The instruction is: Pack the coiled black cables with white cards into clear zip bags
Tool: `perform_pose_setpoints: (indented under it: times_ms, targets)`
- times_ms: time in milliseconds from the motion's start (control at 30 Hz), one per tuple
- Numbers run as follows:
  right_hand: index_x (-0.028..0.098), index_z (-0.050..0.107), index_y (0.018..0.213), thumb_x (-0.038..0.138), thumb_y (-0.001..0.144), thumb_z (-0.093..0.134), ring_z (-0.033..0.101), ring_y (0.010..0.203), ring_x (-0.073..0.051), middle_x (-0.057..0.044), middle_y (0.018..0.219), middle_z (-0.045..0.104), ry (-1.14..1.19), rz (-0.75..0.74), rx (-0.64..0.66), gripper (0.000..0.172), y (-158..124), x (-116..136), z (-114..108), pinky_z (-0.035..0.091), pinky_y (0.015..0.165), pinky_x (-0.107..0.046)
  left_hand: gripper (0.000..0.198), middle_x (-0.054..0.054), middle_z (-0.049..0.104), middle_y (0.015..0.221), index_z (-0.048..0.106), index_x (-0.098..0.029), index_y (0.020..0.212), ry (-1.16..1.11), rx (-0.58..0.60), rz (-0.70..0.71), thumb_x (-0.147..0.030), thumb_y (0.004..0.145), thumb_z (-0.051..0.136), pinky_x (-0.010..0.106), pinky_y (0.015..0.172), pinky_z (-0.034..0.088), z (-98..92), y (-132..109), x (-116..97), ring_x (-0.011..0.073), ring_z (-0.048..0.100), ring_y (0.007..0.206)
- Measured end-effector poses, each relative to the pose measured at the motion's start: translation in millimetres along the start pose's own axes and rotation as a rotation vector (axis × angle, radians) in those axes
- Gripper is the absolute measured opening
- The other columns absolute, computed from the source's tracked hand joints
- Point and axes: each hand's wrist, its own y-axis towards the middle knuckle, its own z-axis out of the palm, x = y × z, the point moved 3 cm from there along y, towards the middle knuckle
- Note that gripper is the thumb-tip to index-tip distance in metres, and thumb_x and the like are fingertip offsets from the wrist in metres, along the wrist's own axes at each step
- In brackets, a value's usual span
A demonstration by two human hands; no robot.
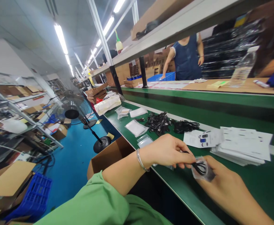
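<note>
My left hand (168, 151), with a metal bangle at its wrist, pinches a coiled black cable (199, 167) between thumb and fingers. Part of the coil sits inside a small clear plastic bag (204, 176), which my right hand (226, 181) grips around its side. Both hands meet over the green workbench (188, 190). Beyond them lie a pile of black cables (158, 122) and a second bundle of black cables (186, 126). A stack of printed paper sheets (243, 143) is just past my right hand. Flat clear bags (145, 141) lie by my left wrist.
White packets (136, 127) lie farther along the bench. An open cardboard box (111, 156) stands against its left edge, with a standing fan (71, 113) behind. A shelf (174, 40) runs above. Across the bench are a person in a dark vest (187, 59) and a plastic bottle (243, 68).
</note>
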Motion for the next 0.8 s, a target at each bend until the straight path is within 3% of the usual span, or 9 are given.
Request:
perform_pose_setpoints:
  times_ms: [100,200,300,400,500,567,667,800]
  targets:
    - [0.031,0.056,0.081,0.044,0.085,0.06,0.061,0.059,-0.022,0.001,0.069,0.067,-0.009,-0.033,0.067,0.014,2.8,-6.9,1.7,0.046,0.058,-0.034,0.016,-0.002,0.068,0.068,0.08,-0.015,0.091,0.117,0.041,0.015,-0.03,0.088,0.083,0.017,0.059,0.051,4.0,2.9,-2.6,0.008,0.062,0.061]
    - [0.031,0.052,0.083,0.044,0.087,0.058,0.063,0.063,-0.024,0.0,0.071,0.066,-0.056,-0.004,-0.019,0.015,0.5,-3.3,0.8,0.047,0.062,-0.035,0.012,0.0,0.071,0.074,0.08,-0.015,0.103,0.092,0.065,0.041,-0.019,0.097,0.07,0.018,0.072,0.056,9.9,6.3,-3.2,0.0089,0.068,0.07]
    - [0.031,0.051,0.086,0.041,0.088,0.056,0.063,0.063,-0.025,0.0,0.071,0.066,-0.078,0.046,-0.078,0.012,-5.3,6.7,1.5,0.045,0.062,-0.035,0.014,0.001,0.073,0.078,0.076,-0.014,0.107,0.035,0.029,0.066,-0.016,0.095,0.071,0.024,0.078,0.06,18.7,11.4,2.3,0.0129,0.072,0.075]
    - [0.032,0.05,0.084,0.04,0.087,0.054,0.063,0.061,-0.025,0.0,0.069,0.065,-0.075,0.065,-0.088,0.009,-7.7,11.1,2.3,0.044,0.061,-0.036,0.006,0.002,0.076,0.084,0.077,-0.02,0.093,0.316,-0.079,0.205,-0.025,0.093,0.075,0.029,0.087,0.059,28.2,13.6,6.6,0.0183,0.075,0.087]
    - [0.033,0.049,0.081,0.043,0.086,0.053,0.061,0.058,-0.025,0.0,0.068,0.064,-0.073,0.13,-0.126,0.013,-4.2,3.6,-1.2,0.045,0.06,-0.037,0.028,0.002,0.078,0.093,0.078,-0.023,0.083,0.587,-0.123,0.367,-0.033,0.103,0.062,0.03,0.098,0.054,36.6,11.0,6.6,0.0204,0.072,0.105]
    - [0.033,0.05,0.079,0.049,0.082,0.058,0.058,0.054,-0.024,0.001,0.067,0.065,-0.06,0.196,-0.126,0.017,0.5,-3.9,-4.7,0.044,0.056,-0.037,0.028,0.004,0.076,0.098,0.081,-0.023,0.088,0.6,-0.139,0.407,-0.034,0.104,0.061,0.029,0.1,0.053,37.0,9.6,6.5,0.0207,0.069,0.113]
    - [0.033,0.058,0.082,0.055,0.07,0.069,0.061,0.054,-0.024,-0.001,0.07,0.07,0.003,0.278,-0.07,0.028,7.5,-8.1,-10.1,0.048,0.055,-0.037,0.011,0.007,0.073,0.113,0.084,-0.022,0.096,0.567,-0.157,0.403,-0.029,0.095,0.076,0.029,0.102,0.053,31.2,11.4,8.3,0.0218,0.066,0.122]
    - [0.028,0.072,0.097,0.064,0.067,0.076,0.073,0.075,-0.028,-0.005,0.084,0.08,0.25,0.339,-0.081,0.047,11.5,1.5,-21.1,0.058,0.07,-0.039,0.014,0.006,0.075,0.107,0.083,-0.019,0.093,0.441,-0.181,0.37,-0.028,0.096,0.073,0.027,0.096,0.055,18.5,16.1,12.8,0.0193,0.071,0.107]
